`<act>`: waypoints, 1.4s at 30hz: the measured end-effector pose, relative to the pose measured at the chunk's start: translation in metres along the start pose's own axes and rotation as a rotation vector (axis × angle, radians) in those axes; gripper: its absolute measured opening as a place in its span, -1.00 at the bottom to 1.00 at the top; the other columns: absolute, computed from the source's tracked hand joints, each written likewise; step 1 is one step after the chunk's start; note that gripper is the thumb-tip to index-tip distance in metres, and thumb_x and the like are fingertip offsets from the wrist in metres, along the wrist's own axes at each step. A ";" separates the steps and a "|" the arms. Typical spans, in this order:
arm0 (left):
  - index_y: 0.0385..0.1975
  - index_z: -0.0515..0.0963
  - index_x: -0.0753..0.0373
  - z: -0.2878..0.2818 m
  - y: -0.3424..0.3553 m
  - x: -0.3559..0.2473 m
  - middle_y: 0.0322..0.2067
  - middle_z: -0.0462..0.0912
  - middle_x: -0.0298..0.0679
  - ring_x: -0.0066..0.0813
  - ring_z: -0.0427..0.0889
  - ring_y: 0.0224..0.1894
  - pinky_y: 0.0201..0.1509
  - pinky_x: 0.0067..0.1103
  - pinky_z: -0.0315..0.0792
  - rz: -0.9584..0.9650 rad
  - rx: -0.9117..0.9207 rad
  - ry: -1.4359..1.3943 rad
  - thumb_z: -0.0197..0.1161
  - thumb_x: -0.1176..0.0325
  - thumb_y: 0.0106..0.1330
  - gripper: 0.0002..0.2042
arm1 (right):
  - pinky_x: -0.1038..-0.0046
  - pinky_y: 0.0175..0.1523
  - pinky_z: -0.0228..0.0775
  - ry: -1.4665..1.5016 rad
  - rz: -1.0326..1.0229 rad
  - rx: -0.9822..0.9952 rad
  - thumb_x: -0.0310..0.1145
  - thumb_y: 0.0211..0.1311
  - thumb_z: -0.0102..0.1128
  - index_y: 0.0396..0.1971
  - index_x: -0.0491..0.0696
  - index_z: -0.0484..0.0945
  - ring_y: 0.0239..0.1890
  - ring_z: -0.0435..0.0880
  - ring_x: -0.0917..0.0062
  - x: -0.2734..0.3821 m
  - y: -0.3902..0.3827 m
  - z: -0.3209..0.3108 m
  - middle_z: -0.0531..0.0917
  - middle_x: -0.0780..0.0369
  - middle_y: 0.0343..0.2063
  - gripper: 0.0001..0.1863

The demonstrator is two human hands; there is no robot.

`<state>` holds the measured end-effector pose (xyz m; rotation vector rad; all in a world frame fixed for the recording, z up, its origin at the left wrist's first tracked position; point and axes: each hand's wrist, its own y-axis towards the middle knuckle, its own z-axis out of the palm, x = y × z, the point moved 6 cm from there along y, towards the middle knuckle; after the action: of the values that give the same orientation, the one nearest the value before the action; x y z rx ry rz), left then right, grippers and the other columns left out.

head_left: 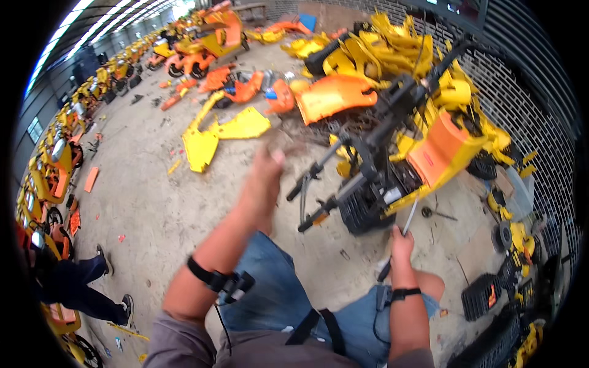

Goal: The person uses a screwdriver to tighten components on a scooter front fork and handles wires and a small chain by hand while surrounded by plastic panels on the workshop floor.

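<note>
A partly stripped scooter with an orange and yellow body panel lies in front of me to the right, its black metal fork sticking up toward my left. My right hand is closed round a screwdriver; the dark handle points down by my knee, and the pale shaft reaches up to the yellow panel's lower edge. Whether its tip touches the panel I cannot tell. Raised over the floor, left of the fork, my left hand is blurred by motion. Its fingers look apart, with no object visible in it.
Yellow and orange panels are heaped beyond the scooter, and a bent yellow panel lies on the concrete. Rows of scooters line the left side. Another person's legs show at lower left. Black crates stand at right.
</note>
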<state>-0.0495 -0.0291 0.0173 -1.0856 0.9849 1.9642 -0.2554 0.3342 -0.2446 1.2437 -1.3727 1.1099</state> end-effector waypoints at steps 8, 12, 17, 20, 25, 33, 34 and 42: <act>0.12 0.50 0.25 -0.061 -0.062 0.220 -0.14 0.64 -0.18 -0.41 0.59 -0.05 0.03 -0.48 0.47 -0.398 0.328 0.605 0.23 0.17 0.37 -0.59 | 0.44 -0.76 -0.10 0.208 0.252 -0.015 -0.28 0.34 0.21 -0.29 -0.09 0.51 -0.85 0.12 0.66 -0.060 0.031 -0.022 0.45 0.33 -0.64 -0.82; 0.06 0.55 0.25 -0.070 -0.072 0.218 -0.10 0.69 -0.10 -0.32 0.65 -0.01 0.12 -0.42 0.48 -0.398 0.355 0.703 0.23 0.20 0.34 -0.64 | 0.39 -0.46 0.33 -0.045 0.314 0.165 -0.12 0.33 0.27 -0.26 -0.16 0.61 -0.58 0.48 0.51 -0.015 0.003 -0.002 0.58 0.27 -0.59 -0.65; 0.05 0.52 0.25 -0.016 -0.054 0.193 -0.10 0.65 -0.10 -0.29 0.63 -0.04 0.08 -0.39 0.48 -0.306 0.495 0.741 0.18 0.30 0.32 -0.67 | 0.42 -0.59 0.10 -0.118 0.169 0.103 -0.03 0.32 0.29 -0.56 -0.06 0.55 -0.70 0.30 0.59 -0.016 0.000 -0.007 0.45 0.36 -0.72 -0.59; 0.10 0.50 0.27 0.016 -0.056 0.160 -0.09 0.64 -0.15 -0.41 0.61 -0.05 0.08 -0.46 0.48 -0.256 0.499 0.519 0.11 0.24 0.49 -0.69 | 0.35 -0.38 0.32 -0.079 0.218 0.096 -0.11 0.34 0.26 -0.32 -0.19 0.61 -0.50 0.44 0.46 -0.041 0.013 -0.031 0.54 0.28 -0.56 -0.62; 0.05 0.50 0.29 0.008 -0.063 0.182 -0.18 0.65 -0.22 -0.47 0.60 -0.13 0.01 -0.49 0.49 -0.306 0.523 0.451 0.11 0.29 0.46 -0.72 | 0.32 -0.24 0.38 -0.013 0.263 0.134 -0.11 0.35 0.26 -0.05 -0.29 0.56 -0.35 0.47 0.42 -0.025 0.021 0.000 0.60 0.20 -0.35 -0.52; -0.02 0.52 0.31 0.027 -0.046 0.223 -0.20 0.65 -0.10 -0.26 0.66 -0.14 -0.03 -0.42 0.52 -0.173 0.454 0.590 0.14 0.37 0.38 -0.75 | 0.31 0.03 0.40 -0.008 0.063 0.195 0.01 0.25 0.34 0.05 -0.28 0.56 -0.14 0.56 0.35 0.057 -0.004 0.043 0.67 0.07 -0.12 -0.37; 0.01 0.51 0.32 0.028 -0.048 0.238 -0.22 0.66 -0.10 -0.32 0.66 -0.15 -0.06 -0.42 0.53 -0.029 0.427 0.642 0.15 0.38 0.37 -0.73 | 0.30 0.04 0.39 -0.010 0.051 0.178 0.00 0.26 0.33 0.03 -0.26 0.57 -0.13 0.57 0.34 0.057 0.000 0.041 0.67 0.05 -0.11 -0.39; -0.14 0.64 0.27 0.001 -0.089 0.275 -0.33 0.67 0.00 0.00 0.66 -0.25 -0.14 -0.20 0.53 0.017 0.483 1.025 0.13 0.41 0.20 -0.73 | 0.40 -0.12 0.47 -0.174 -0.158 0.240 -0.12 0.33 0.30 -0.14 -0.20 0.63 -0.31 0.61 0.51 0.111 -0.042 0.063 0.71 0.19 -0.34 -0.60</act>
<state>-0.0928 0.0682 -0.2510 -1.7895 1.8515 0.9841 -0.2224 0.2535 -0.1427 1.6268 -1.2687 1.0984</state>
